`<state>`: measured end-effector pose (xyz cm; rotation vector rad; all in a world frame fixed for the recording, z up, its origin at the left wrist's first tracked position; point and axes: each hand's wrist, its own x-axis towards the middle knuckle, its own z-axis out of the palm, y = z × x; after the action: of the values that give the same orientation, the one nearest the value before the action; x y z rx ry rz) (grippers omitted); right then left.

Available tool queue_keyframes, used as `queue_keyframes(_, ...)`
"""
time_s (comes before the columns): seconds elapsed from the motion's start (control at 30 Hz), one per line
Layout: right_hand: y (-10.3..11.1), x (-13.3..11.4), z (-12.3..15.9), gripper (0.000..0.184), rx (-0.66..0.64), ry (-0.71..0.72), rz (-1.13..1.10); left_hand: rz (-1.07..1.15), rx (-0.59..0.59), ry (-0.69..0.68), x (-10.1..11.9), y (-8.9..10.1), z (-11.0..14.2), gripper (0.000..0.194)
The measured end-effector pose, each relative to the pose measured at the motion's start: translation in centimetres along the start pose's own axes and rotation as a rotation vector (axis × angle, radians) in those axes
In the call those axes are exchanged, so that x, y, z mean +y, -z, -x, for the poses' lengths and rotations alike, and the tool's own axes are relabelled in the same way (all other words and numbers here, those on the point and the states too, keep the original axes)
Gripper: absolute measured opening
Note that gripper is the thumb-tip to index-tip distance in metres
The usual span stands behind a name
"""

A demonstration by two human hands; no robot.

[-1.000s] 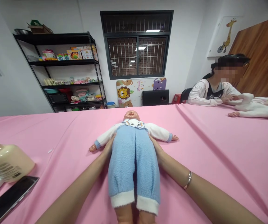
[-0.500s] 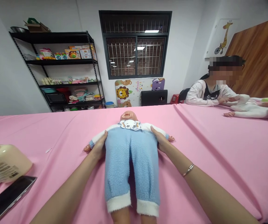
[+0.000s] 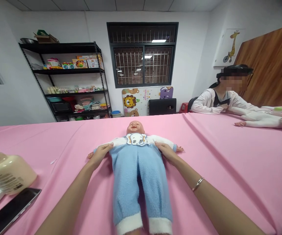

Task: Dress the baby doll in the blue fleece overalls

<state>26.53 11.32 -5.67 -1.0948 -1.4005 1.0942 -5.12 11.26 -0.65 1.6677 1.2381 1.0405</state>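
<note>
A baby doll lies on its back on the pink-covered table, head toward the far edge. It is dressed in a fuzzy blue and white outfit with an elephant patch on the chest. My left hand pinches the cloth at the outfit's side, just below the doll's armpit. On the opposite side, my right hand grips the cloth at the same height, thumb on top and the other fingers mostly hidden. Both doll arms stretch outward, and its feet fall below the picture.
At left stand a cream pump bottle and a black phone. Across the table at right, a person in a light jacket handles a second doll. A black shelf rack stands behind.
My hands have shifted up the doll's sides, drawing the cloth up toward its chest. The camera view has tilted up a little, so more of the doll's face and the ceiling show.
</note>
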Motion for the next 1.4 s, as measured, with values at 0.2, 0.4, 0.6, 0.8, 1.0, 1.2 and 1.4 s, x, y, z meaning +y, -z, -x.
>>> queue_keyframes(0.2, 0.0, -0.6, 0.0, 0.049, -0.002, -0.009, -0.086, -0.112, -0.119, -0.034, -0.7, 0.4, -0.4, 0.04)
queue_keyframes(0.4, -0.8, 0.0, 0.0, 0.047, 0.001, 0.036, 0.043, -0.569, -0.082, -0.071, -1.1, -0.3, -0.6, 0.031)
queue_keyframes(0.6, -1.2, 0.4, 0.0, 0.045, 0.061, 0.014, 0.077, -0.656, 0.252, -0.244, 1.2, -1.3, -3.4, 0.026)
queue_keyframes(0.8, -1.4, 0.1, 0.1, 0.044, -0.006, 0.04, 0.096, -0.941, -0.053, -0.364, 2.7, -3.1, -7.4, 0.022)
queue_keyframes(1.0, -1.5, -0.1, 0.1, 0.041, 0.009, 0.011, 0.123, -0.752, 0.257, -0.475, 2.0, -3.3, -7.0, 0.02)
queue_keyframes(1.2, -1.7, 0.0, -0.1, 0.041, 0.013, 0.019, 0.133, -0.527, 0.053, -0.418, 1.6, -3.1, -7.0, 0.022)
queue_keyframes(1.4, -1.8, 0.0, 0.0, 0.038, 0.019, 0.027, 0.151, -0.83, 0.05, -0.5, 2.0, -3.0, -6.6, 0.018)
